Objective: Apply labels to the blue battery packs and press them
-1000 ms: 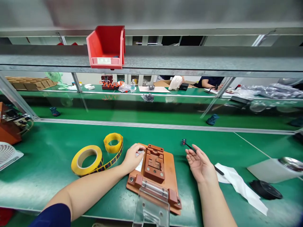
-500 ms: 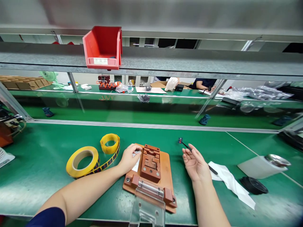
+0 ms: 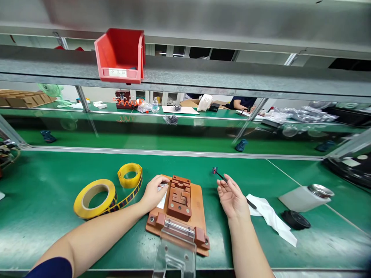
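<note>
Green bench (image 3: 58, 170); left hand (image 3: 152, 193) pinches small silvery part (image 3: 163, 185) on orange-brown fixture (image 3: 198, 204); right hand (image 3: 232, 197) half-open, empty, above black tweezers (image 3: 220, 176).

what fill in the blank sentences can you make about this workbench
The bin on the overhead shelf is ______ in colour.
The two tape rolls lying left of the fixture are ______.
The left hand rests at the fixture's ______ edge.
The white cloth lies to the ______ of the right hand.
Missing words: red; yellow; left; right.
</note>
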A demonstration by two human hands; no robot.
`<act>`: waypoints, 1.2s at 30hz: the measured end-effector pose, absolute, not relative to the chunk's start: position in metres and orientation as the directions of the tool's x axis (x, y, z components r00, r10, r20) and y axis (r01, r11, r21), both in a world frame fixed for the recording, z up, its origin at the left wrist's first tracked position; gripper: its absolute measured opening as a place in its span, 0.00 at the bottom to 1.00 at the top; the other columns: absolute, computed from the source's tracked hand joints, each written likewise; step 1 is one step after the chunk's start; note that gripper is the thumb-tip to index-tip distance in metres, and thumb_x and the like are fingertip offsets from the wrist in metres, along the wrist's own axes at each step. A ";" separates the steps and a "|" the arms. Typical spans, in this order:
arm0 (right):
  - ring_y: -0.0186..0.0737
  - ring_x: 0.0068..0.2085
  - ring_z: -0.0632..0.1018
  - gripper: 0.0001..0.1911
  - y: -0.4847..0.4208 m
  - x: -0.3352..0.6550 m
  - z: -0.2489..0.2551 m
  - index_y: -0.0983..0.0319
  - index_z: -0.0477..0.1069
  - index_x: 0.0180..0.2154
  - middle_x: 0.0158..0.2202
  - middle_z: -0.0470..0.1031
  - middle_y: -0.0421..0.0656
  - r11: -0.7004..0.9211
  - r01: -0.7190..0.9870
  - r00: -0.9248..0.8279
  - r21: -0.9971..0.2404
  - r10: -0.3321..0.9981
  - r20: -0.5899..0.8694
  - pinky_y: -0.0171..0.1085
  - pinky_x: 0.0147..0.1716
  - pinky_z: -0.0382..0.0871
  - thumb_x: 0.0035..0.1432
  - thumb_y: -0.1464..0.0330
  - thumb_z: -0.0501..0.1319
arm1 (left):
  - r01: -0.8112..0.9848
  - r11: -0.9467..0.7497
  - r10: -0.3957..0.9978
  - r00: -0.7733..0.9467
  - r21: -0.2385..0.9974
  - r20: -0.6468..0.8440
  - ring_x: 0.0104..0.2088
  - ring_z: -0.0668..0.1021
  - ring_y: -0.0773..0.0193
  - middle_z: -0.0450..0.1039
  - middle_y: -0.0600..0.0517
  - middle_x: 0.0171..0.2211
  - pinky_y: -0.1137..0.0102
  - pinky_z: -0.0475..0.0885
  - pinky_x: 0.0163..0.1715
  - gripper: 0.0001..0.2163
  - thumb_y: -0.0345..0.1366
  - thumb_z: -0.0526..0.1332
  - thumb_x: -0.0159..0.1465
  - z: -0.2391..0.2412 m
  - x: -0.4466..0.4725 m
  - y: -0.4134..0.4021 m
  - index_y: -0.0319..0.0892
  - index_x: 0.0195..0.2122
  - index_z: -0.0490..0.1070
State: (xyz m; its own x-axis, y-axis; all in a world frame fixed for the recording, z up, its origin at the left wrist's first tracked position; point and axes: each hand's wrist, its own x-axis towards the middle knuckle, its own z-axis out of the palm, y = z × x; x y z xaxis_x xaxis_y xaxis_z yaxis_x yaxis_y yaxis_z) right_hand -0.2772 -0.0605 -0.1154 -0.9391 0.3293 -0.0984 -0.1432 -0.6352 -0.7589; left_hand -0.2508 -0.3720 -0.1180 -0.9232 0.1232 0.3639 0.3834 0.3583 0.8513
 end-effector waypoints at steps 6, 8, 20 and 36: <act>0.35 0.35 0.83 0.26 -0.061 -0.275 -0.116 0.61 0.77 0.45 0.29 0.80 0.39 -0.623 -0.147 -0.940 -0.769 0.329 -0.086 0.26 0.30 0.78 0.43 0.64 0.77 | 0.389 0.361 0.128 -0.921 0.848 0.368 0.44 0.77 0.60 0.77 0.49 0.42 0.66 0.71 0.43 0.09 0.30 0.59 0.62 -0.117 -0.251 -0.373 0.44 0.41 0.76; 0.34 0.35 0.83 0.25 -0.061 -0.275 -0.116 0.60 0.77 0.45 0.29 0.80 0.38 -0.616 -0.149 -0.941 -0.774 0.328 -0.080 0.26 0.29 0.78 0.43 0.63 0.78 | 0.390 0.365 0.129 -0.921 0.845 0.368 0.44 0.77 0.59 0.77 0.49 0.42 0.66 0.71 0.43 0.09 0.31 0.59 0.62 -0.117 -0.251 -0.373 0.44 0.41 0.76; 0.34 0.34 0.83 0.24 -0.063 -0.274 -0.112 0.60 0.78 0.44 0.28 0.80 0.38 -0.627 -0.138 -0.937 -0.767 0.335 -0.105 0.26 0.29 0.77 0.43 0.64 0.77 | 0.398 0.379 0.138 -0.917 0.835 0.374 0.44 0.78 0.59 0.77 0.49 0.42 0.66 0.71 0.43 0.08 0.32 0.59 0.63 -0.116 -0.250 -0.374 0.44 0.41 0.76; 0.35 0.34 0.82 0.23 -0.063 -0.273 -0.110 0.60 0.78 0.44 0.28 0.79 0.38 -0.631 -0.130 -0.934 -0.765 0.337 -0.119 0.26 0.28 0.76 0.43 0.66 0.76 | 0.399 0.387 0.131 -0.916 0.832 0.378 0.43 0.78 0.60 0.77 0.49 0.42 0.66 0.72 0.43 0.08 0.32 0.59 0.63 -0.117 -0.251 -0.374 0.45 0.41 0.76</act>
